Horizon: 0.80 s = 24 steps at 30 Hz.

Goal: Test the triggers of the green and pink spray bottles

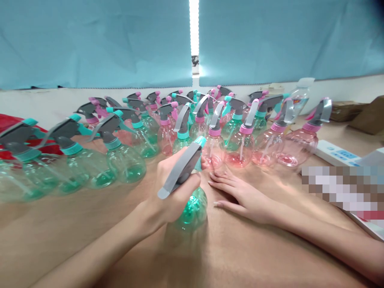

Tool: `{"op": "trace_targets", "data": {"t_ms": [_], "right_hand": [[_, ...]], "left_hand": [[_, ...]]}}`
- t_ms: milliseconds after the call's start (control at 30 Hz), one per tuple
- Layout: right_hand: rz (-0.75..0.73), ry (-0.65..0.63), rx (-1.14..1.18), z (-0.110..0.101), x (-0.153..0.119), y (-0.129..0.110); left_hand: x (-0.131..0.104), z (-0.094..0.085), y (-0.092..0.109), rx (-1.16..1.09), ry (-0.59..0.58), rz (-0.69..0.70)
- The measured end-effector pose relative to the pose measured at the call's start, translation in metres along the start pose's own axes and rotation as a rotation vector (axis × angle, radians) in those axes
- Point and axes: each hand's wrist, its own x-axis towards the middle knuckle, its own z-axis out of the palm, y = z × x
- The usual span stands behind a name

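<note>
My left hand [171, 188] is wrapped round the neck of a green spray bottle [193, 208], which has a turquoise collar and nozzle and a grey trigger head. The bottle is upright at the middle of the table, close to me. My right hand [237, 194] lies flat on the table to its right, fingers stretched out, holding nothing. Just beyond its fingertips stands a pink spray bottle [214, 150] with a grey and pink head. Another green bottle [126, 164] stands to the left of my left hand.
Several green and pink spray bottles fill the back of the table [126, 248]. A white device with blue buttons [339, 154] lies at the right. Behind it are a brown cardboard box [369, 116] and a clear bottle [300, 98]. Red material [15, 128] lies at the left.
</note>
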Motion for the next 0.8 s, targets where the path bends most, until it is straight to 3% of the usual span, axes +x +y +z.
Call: {"op": "trace_targets", "data": {"t_ms": [133, 800], "right_hand": [[0.007, -0.020, -0.014, -0.0007, 0.0004, -0.0011], [-0.004, 0.022, 0.016, -0.0005, 0.0006, -0.0014]], "left_hand": [[-0.0011, 0.0002, 0.0014, -0.030, -0.004, -0.041], [-0.0010, 0.0043, -0.0042, -0.088, -0.007, 0.005]]}}
